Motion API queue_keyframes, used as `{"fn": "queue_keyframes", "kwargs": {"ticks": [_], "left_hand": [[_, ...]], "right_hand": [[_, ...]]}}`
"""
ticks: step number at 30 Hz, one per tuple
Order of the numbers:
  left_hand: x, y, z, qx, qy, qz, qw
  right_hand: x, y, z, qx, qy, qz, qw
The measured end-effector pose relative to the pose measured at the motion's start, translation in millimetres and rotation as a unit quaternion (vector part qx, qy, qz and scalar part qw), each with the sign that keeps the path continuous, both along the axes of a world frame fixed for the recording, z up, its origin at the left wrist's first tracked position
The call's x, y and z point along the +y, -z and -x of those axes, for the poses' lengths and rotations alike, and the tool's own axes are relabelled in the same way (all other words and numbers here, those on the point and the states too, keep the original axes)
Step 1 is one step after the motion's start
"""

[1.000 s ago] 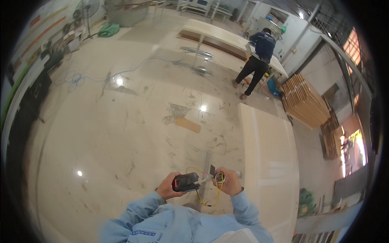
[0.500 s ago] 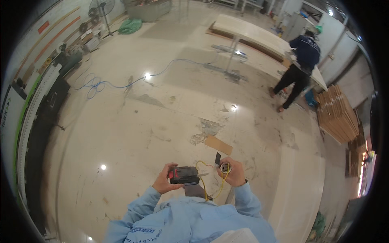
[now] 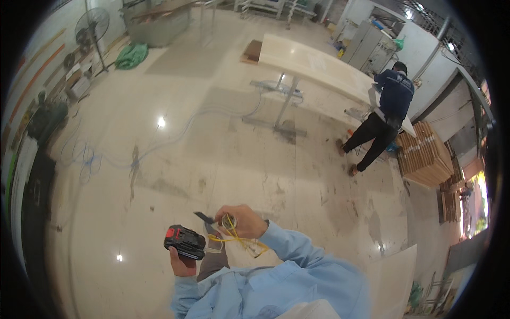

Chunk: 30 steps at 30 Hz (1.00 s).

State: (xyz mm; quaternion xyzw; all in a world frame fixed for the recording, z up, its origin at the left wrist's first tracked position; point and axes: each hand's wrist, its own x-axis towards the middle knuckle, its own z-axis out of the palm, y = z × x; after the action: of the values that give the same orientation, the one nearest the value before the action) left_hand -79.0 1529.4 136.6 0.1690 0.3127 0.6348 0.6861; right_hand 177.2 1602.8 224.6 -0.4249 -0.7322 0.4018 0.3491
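Observation:
A black-and-red power tool battery pack (image 3: 185,242) rests in my left hand (image 3: 182,266), whose fingers grip it from below. My right hand (image 3: 247,220) is closed around a small round, metal-rimmed part (image 3: 229,221); its inside is too small to make out. Thin yellow wires (image 3: 245,244) hang from that part and loop beneath the hand, toward the battery pack. Whether they join the pack I cannot tell. From the front of my right fingers a flat black strip (image 3: 204,217) sticks out to the left. The two hands are apart.
A person (image 3: 393,101) in dark clothes leans over a long pale-topped table (image 3: 313,58) at the far right. Stacked brown boards (image 3: 425,157) stand behind them. A blue hose (image 3: 175,130) runs over the floor. A standing fan (image 3: 93,26) and green cloth (image 3: 132,56) are far left.
The view has swung to the right. Both hands have shifted left in the picture, and the battery pack is now tilted. Each hand keeps its hold.

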Motion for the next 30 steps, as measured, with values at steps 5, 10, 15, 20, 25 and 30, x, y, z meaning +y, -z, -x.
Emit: {"fn": "queue_keyframes", "kwargs": {"ticks": [5,10,15,20,25,30], "left_hand": [[190,-22,-61,-0.051,0.054,-0.024,0.997],[396,-59,-138,-0.026,0.122,-0.037,0.992],[584,-58,-215,-0.03,0.113,-0.022,0.993],[826,-71,-257,-0.01,0.045,-0.041,0.998],[1010,-75,-292,0.032,-0.006,-0.068,0.997],[1149,-52,-318,0.04,-0.063,-0.062,0.995]], "right_hand": [[139,-24,-37,-0.039,0.07,-0.004,0.997],[278,-37,-97,-0.015,0.201,-0.021,0.979],[435,-34,-159,0.051,0.227,-0.025,0.972],[701,-36,-190,0.037,0.15,-0.025,0.988],[924,-24,-204,0.073,0.124,-0.014,0.99],[1062,-4,-230,0.101,0.077,0.004,0.992]]}}
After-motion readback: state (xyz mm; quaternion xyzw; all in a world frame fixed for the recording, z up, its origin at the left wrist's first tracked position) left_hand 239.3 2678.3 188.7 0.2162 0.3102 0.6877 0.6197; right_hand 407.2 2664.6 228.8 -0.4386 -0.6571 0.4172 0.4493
